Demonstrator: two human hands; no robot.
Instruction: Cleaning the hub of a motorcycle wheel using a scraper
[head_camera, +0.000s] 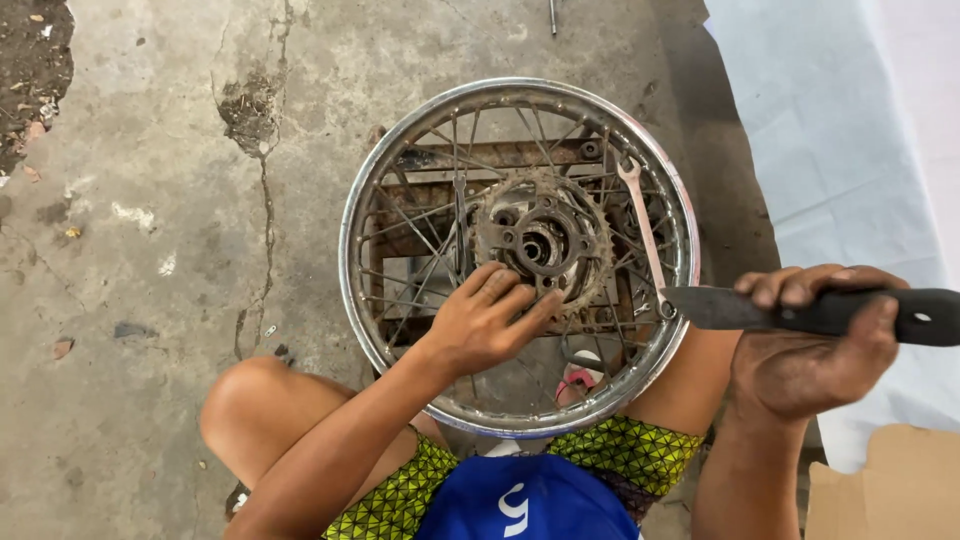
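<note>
Looking down, we see a spoked wheel (519, 257) lying flat on a rusty metal frame (500, 157) on the cracked concrete floor (150, 200), just in front of our knees. Our left hand (487, 320) rests released on the spokes, its fingertips (545, 303) touching the rusty sprocket (543, 238) at the hub. Our right hand (812, 340) is clenched around the black handle of a knife (810, 312), whose blade tip lies over the rim's right side. A wrench (643, 232) lies across the spokes, right of the hub.
</note>
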